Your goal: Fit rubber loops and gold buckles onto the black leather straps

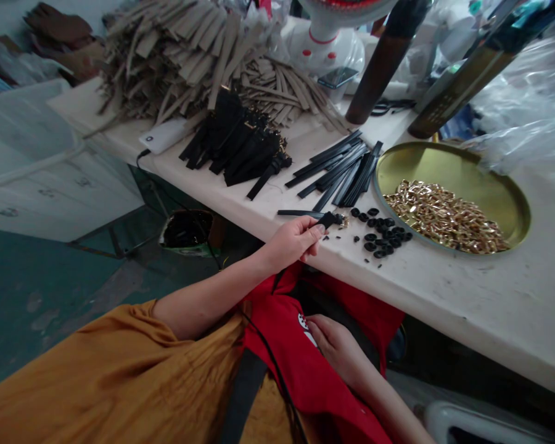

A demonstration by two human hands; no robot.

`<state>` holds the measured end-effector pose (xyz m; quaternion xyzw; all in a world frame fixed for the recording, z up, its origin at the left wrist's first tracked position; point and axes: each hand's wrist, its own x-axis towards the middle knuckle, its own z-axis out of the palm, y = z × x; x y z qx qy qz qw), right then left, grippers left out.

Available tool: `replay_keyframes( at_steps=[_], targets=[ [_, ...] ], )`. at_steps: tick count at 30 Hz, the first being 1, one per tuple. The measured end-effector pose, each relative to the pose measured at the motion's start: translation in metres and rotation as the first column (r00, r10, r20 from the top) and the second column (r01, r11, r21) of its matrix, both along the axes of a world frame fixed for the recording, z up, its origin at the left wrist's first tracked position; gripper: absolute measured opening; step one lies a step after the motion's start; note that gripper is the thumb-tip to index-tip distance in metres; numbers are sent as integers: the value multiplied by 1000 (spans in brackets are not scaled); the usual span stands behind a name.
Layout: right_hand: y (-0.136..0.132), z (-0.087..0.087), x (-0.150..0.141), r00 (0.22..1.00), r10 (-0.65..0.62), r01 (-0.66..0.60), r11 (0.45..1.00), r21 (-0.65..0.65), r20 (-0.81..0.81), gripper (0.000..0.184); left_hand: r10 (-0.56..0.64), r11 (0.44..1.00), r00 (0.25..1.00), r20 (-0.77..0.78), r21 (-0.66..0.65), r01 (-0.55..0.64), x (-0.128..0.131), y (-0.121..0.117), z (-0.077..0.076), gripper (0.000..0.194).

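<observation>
My left hand reaches to the front edge of the white table and pinches the end of a black strap that lies along the edge. Just right of it lie several small black rings. My right hand rests in my lap on a red apron, fingers loosely curled, with nothing visible in it. A round brass tray holding many gold metal fittings sits to the right of the rings.
Loose black straps lie behind the rings, and a heap of finished black straps lies further left. Tan cardboard strips pile at the back. A white fan base, two dark posts, a power bank and clear plastic bags stand around.
</observation>
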<state>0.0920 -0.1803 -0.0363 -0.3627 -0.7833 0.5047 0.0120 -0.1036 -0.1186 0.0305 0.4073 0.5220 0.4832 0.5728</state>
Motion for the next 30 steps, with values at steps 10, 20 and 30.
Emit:
replay_keyframes(
  at_steps=[10,20,30],
  targets=[
    [21,-19,6,987,-111,96,988,123,117,33,-27,1000,1000,-4,2,27,0,-6,-2,15],
    [42,-22,-33,914,83,-217,928,304,397,30,-105,994,992,-70,-20,104,-4,-4,-7,23],
    [97,47,-2,419,-829,602,559,-570,-370,29,-313,950,934,-171,-56,308,23,17,6,25]
  ],
)
